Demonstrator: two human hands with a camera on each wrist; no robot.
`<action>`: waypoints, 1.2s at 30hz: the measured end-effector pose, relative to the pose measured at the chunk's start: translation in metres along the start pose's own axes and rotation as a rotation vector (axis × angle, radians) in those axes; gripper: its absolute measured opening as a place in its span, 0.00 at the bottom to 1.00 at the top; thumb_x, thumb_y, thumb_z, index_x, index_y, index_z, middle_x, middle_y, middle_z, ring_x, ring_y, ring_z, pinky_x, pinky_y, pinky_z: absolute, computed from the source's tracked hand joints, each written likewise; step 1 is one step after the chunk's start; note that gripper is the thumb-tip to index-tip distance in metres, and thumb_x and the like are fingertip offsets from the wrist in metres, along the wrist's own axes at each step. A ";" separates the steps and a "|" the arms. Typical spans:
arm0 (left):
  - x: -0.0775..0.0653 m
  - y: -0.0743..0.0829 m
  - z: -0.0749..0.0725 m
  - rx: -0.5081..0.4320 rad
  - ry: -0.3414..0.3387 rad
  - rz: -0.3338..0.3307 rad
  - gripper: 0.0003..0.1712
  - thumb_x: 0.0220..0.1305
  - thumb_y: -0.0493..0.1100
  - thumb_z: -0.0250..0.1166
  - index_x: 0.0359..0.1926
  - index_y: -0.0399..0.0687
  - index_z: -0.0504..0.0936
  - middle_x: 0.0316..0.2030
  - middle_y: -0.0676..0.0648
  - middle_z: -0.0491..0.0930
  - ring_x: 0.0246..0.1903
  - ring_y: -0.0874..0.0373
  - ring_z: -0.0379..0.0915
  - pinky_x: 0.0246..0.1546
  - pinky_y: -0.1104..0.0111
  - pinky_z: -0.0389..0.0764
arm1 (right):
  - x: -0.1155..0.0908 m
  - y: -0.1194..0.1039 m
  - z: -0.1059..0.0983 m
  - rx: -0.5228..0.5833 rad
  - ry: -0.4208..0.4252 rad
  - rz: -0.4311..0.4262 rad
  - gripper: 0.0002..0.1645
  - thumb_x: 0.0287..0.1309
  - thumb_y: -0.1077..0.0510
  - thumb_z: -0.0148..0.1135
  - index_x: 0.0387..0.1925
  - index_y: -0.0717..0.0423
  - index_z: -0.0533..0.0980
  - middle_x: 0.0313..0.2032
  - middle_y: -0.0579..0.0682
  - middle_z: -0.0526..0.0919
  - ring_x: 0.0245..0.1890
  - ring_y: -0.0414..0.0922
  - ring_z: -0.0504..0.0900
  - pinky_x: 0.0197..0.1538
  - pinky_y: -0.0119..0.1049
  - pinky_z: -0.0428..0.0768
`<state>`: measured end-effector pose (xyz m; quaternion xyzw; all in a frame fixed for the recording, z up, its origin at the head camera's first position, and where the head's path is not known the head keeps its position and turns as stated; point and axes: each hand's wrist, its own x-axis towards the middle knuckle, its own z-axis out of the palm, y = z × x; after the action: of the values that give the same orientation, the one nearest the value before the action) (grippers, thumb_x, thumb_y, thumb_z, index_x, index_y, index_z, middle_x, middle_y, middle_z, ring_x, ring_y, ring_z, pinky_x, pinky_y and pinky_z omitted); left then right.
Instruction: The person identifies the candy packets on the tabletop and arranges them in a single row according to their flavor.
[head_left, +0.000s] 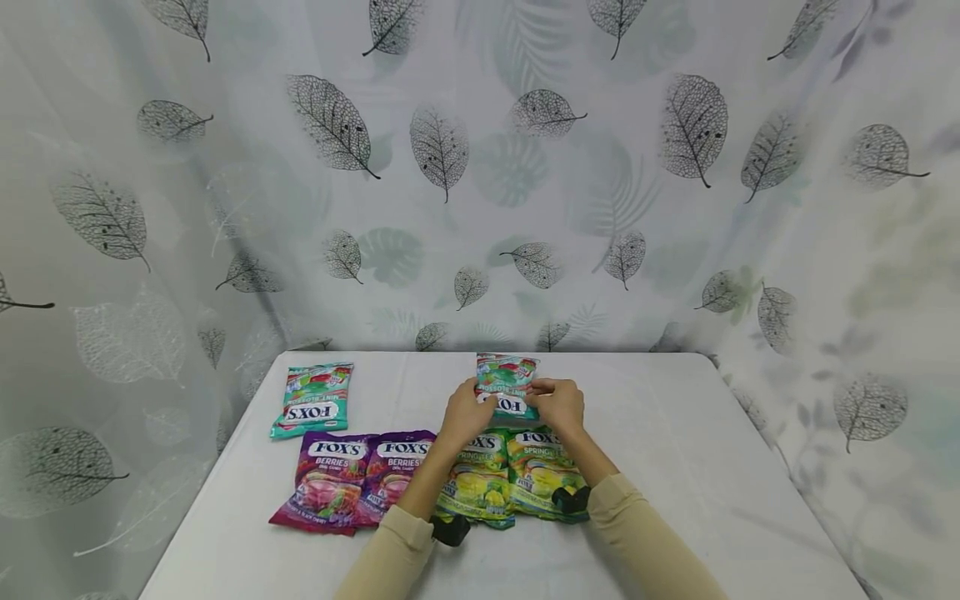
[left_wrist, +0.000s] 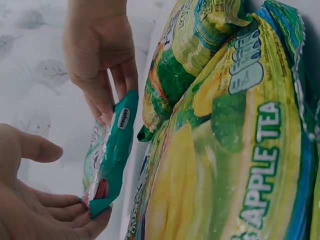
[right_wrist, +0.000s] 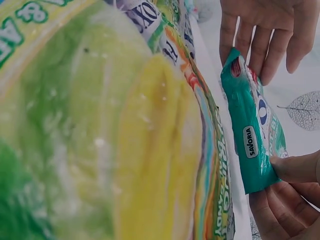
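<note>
A teal Fox's Mint Blossom candy bag is between both hands, its lettering upside down in the head view. My right hand pinches one end of it; in the right wrist view the thumb lies on the bag with the fingers beneath. At the opposite end, my left hand touches the bag with nearly straight fingers; its thumb stands apart from the bag in the left wrist view. Two green-yellow Fox's Spring Tea candy bags lie side by side just below, partly covered by the forearms.
Two purple Fox's Berries bags lie left of the green-yellow ones. Behind them at the table's far left is another teal Mint Blossom bag. Leaf-print curtains surround the white table at the back and sides.
</note>
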<state>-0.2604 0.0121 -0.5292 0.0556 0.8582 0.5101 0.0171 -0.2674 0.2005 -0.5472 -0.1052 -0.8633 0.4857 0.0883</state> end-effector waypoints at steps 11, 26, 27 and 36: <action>-0.008 0.008 0.004 -0.016 -0.008 0.032 0.36 0.75 0.46 0.59 0.74 0.26 0.62 0.69 0.27 0.68 0.66 0.31 0.68 0.62 0.40 0.74 | -0.004 0.001 -0.011 0.034 0.007 -0.033 0.18 0.59 0.60 0.75 0.52 0.58 0.88 0.40 0.55 0.90 0.37 0.53 0.88 0.30 0.38 0.81; -0.017 0.022 0.009 -0.053 -0.010 0.068 0.37 0.74 0.44 0.60 0.75 0.27 0.62 0.70 0.27 0.68 0.67 0.31 0.68 0.58 0.42 0.76 | -0.007 -0.001 -0.027 0.001 0.041 -0.040 0.18 0.57 0.59 0.77 0.50 0.57 0.88 0.37 0.53 0.91 0.39 0.53 0.88 0.31 0.38 0.81; -0.017 0.024 0.009 -0.052 -0.014 0.066 0.37 0.75 0.45 0.60 0.75 0.27 0.62 0.70 0.27 0.67 0.67 0.32 0.68 0.57 0.43 0.77 | -0.007 -0.001 -0.029 0.000 0.040 -0.036 0.18 0.58 0.58 0.77 0.50 0.56 0.88 0.37 0.52 0.91 0.38 0.53 0.88 0.31 0.38 0.81; -0.023 0.031 0.014 -0.049 -0.028 0.067 0.37 0.76 0.45 0.59 0.76 0.28 0.61 0.71 0.28 0.67 0.68 0.33 0.67 0.57 0.43 0.77 | -0.010 0.004 -0.039 -0.009 0.052 -0.048 0.18 0.58 0.58 0.77 0.50 0.56 0.88 0.36 0.52 0.91 0.42 0.55 0.88 0.36 0.44 0.84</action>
<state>-0.2339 0.0364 -0.5094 0.0908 0.8429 0.5303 0.0132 -0.2474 0.2323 -0.5314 -0.0972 -0.8652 0.4767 0.1218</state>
